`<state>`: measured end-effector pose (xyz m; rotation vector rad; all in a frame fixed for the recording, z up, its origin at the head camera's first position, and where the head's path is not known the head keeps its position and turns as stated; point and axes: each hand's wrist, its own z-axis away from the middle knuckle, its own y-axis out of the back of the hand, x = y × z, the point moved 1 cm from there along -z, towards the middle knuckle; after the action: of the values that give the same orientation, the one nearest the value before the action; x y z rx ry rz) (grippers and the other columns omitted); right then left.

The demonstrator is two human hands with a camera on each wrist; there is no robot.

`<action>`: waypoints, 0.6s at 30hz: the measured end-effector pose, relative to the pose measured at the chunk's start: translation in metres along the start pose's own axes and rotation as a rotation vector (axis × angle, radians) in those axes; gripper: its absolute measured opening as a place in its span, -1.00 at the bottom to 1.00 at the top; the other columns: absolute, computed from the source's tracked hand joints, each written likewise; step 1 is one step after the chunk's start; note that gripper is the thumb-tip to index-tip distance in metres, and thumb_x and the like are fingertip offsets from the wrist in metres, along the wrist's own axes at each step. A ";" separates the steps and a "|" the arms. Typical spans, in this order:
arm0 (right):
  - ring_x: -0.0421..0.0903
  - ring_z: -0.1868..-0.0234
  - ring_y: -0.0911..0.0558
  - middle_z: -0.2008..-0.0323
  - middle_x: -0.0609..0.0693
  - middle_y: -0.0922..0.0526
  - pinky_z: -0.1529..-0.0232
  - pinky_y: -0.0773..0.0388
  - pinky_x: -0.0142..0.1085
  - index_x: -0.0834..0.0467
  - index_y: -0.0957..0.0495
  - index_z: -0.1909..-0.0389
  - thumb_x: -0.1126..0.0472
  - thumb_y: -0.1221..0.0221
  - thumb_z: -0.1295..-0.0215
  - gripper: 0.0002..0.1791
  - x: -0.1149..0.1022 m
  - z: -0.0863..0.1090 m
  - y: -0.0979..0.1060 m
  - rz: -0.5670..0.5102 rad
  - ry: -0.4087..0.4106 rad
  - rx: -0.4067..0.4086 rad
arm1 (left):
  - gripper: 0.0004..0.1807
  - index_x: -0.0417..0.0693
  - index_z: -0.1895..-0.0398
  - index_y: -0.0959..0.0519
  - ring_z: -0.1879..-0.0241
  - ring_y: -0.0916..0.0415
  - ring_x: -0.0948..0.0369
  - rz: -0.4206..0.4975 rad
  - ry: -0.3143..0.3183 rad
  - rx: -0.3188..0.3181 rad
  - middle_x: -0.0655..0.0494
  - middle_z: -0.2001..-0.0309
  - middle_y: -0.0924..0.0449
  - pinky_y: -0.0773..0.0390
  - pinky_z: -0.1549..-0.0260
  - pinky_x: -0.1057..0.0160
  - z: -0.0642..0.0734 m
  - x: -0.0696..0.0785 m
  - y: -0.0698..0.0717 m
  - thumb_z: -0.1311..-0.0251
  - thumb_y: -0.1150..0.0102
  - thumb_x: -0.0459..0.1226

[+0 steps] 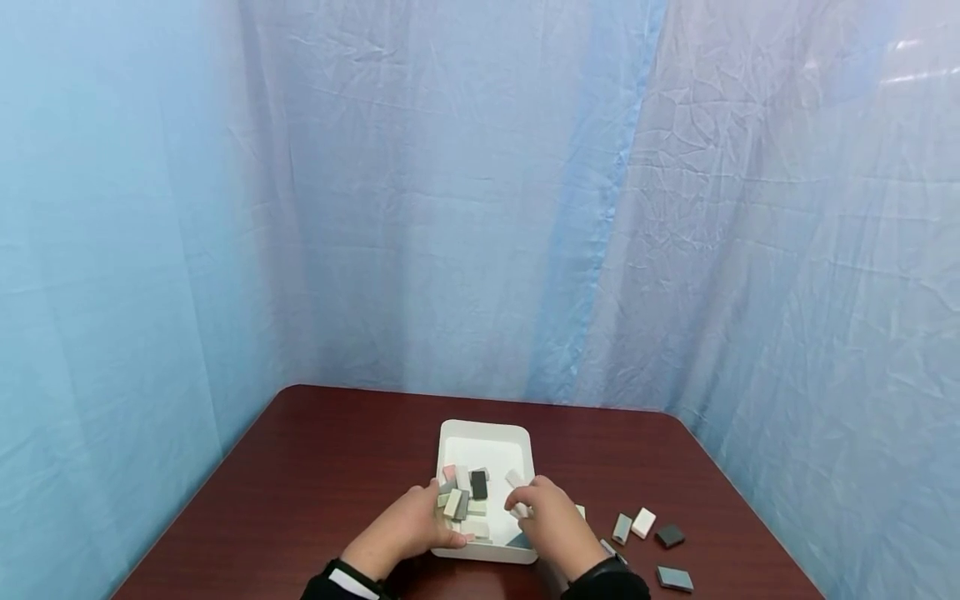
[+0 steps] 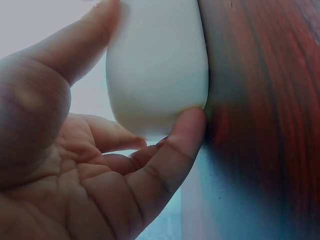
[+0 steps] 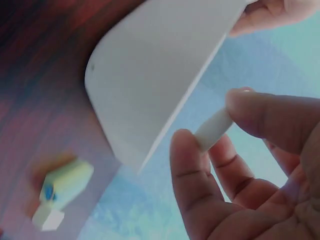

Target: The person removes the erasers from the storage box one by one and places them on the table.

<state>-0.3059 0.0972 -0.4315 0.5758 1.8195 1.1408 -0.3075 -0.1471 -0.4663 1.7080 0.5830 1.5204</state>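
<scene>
A white tray (image 1: 491, 454) holds several small rectangular blocks in white, grey, pink and black, such as the black block (image 1: 478, 485), heaped at its left side. My left hand (image 1: 408, 525) grips the tray's near left corner, thumb at the rim and fingers around the outer wall; that wall fills much of the left wrist view. Over the tray's right side is my right hand (image 1: 553, 521). It pinches a small white block (image 3: 215, 130) between thumb and fingertips, as the right wrist view shows. The hand partly hides the tray's near right corner.
Several loose blocks lie on the dark red table (image 1: 352, 450) right of the tray, among them a white block (image 1: 642, 522), a black block (image 1: 670, 536) and a grey block (image 1: 675, 578). Light blue curtains (image 1: 450, 208) hang around the table.
</scene>
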 end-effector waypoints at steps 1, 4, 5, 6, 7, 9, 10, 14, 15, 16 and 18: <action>-0.14 0.34 -0.50 0.34 -0.10 -0.45 0.39 -0.51 -0.21 -0.06 -0.67 0.27 0.43 -0.35 -0.09 -0.68 0.002 0.003 0.003 0.002 -0.002 0.004 | 0.25 -0.49 -0.33 -0.22 -0.07 -0.43 -0.12 -0.006 -0.005 0.006 -0.44 -0.15 -0.38 -0.48 0.07 -0.14 0.000 0.000 0.000 0.25 -0.52 0.24; -0.16 0.38 -0.47 0.36 -0.09 -0.44 0.42 -0.50 -0.21 -0.03 -0.67 0.26 0.45 -0.33 -0.07 -0.69 0.009 0.010 0.010 0.010 -0.021 0.002 | 0.27 -0.51 -0.33 -0.22 -0.07 -0.43 -0.12 -0.020 -0.023 0.023 -0.45 -0.13 -0.40 -0.48 0.06 -0.14 0.000 0.001 -0.001 0.26 -0.52 0.25; -0.16 0.40 -0.45 0.37 -0.08 -0.44 0.42 -0.49 -0.20 -0.01 -0.67 0.25 0.46 -0.32 -0.08 -0.69 0.013 0.013 0.012 0.009 -0.025 -0.006 | 0.28 -0.52 -0.33 -0.21 -0.07 -0.43 -0.13 -0.022 -0.028 0.027 -0.45 -0.12 -0.40 -0.48 0.06 -0.13 0.000 0.001 -0.001 0.26 -0.52 0.25; -0.15 0.40 -0.44 0.36 -0.07 -0.44 0.42 -0.47 -0.19 0.01 -0.66 0.25 0.46 -0.31 -0.09 -0.70 0.017 0.015 0.012 0.007 -0.031 -0.015 | 0.29 -0.52 -0.33 -0.20 -0.07 -0.44 -0.13 -0.021 -0.033 0.027 -0.46 -0.12 -0.40 -0.49 0.06 -0.13 0.000 0.001 -0.001 0.25 -0.51 0.25; -0.13 0.40 -0.43 0.36 -0.07 -0.44 0.43 -0.45 -0.19 0.02 -0.66 0.25 0.46 -0.30 -0.10 -0.71 0.021 0.018 0.012 0.002 -0.043 -0.025 | 0.29 -0.53 -0.34 -0.19 -0.06 -0.44 -0.13 -0.022 -0.036 0.031 -0.46 -0.12 -0.41 -0.49 0.07 -0.12 0.000 0.001 -0.001 0.26 -0.51 0.25; -0.11 0.41 -0.41 0.37 -0.07 -0.44 0.44 -0.42 -0.18 0.02 -0.64 0.26 0.46 -0.28 -0.12 -0.73 0.029 0.023 0.010 -0.009 -0.061 -0.055 | 0.31 -0.55 -0.33 -0.18 -0.06 -0.44 -0.13 -0.022 -0.040 0.035 -0.47 -0.12 -0.41 -0.49 0.06 -0.12 0.000 0.001 0.000 0.27 -0.52 0.25; -0.07 0.38 -0.46 0.37 -0.08 -0.45 0.44 -0.40 -0.17 0.03 -0.63 0.26 0.45 -0.27 -0.12 -0.73 0.032 0.025 0.008 -0.014 -0.063 -0.070 | 0.31 -0.55 -0.33 -0.18 -0.06 -0.44 -0.13 -0.019 -0.036 0.035 -0.47 -0.12 -0.40 -0.49 0.06 -0.12 0.000 0.001 0.001 0.27 -0.53 0.24; -0.08 0.48 -0.42 0.47 -0.13 -0.46 0.47 -0.34 -0.17 0.01 -0.59 0.28 0.44 -0.21 -0.12 -0.74 0.040 0.033 -0.001 -0.054 -0.082 -0.126 | 0.29 -0.56 -0.32 -0.20 -0.01 -0.47 -0.10 -0.008 -0.040 0.035 -0.45 -0.09 -0.43 -0.50 0.10 -0.10 0.001 0.001 0.001 0.28 -0.55 0.21; -0.10 0.50 -0.41 0.48 -0.13 -0.47 0.48 -0.32 -0.17 0.01 -0.59 0.28 0.43 -0.20 -0.12 -0.75 0.041 0.035 -0.002 -0.063 -0.087 -0.132 | 0.28 -0.56 -0.32 -0.20 0.00 -0.47 -0.09 -0.006 -0.042 0.034 -0.44 -0.08 -0.44 -0.50 0.11 -0.10 0.001 0.001 0.001 0.28 -0.55 0.21; -0.11 0.52 -0.39 0.48 -0.12 -0.48 0.48 -0.31 -0.17 0.02 -0.58 0.28 0.43 -0.20 -0.13 -0.76 0.041 0.036 -0.002 -0.077 -0.092 -0.135 | 0.28 -0.56 -0.31 -0.20 0.02 -0.48 -0.08 -0.001 -0.047 0.034 -0.44 -0.07 -0.45 -0.51 0.12 -0.09 0.001 0.001 0.000 0.28 -0.56 0.20; -0.12 0.55 -0.31 0.32 -0.02 -0.58 0.50 -0.30 -0.16 0.04 -0.55 0.30 0.42 -0.19 -0.13 -0.79 0.040 0.040 -0.001 -0.112 -0.119 -0.141 | 0.28 -0.56 -0.32 -0.20 0.02 -0.48 -0.07 0.004 -0.045 0.030 -0.44 -0.07 -0.45 -0.51 0.12 -0.09 0.002 0.001 -0.001 0.28 -0.55 0.20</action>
<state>-0.2914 0.1459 -0.4571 0.4440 1.6351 1.1245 -0.3057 -0.1463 -0.4664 1.7621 0.5819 1.4795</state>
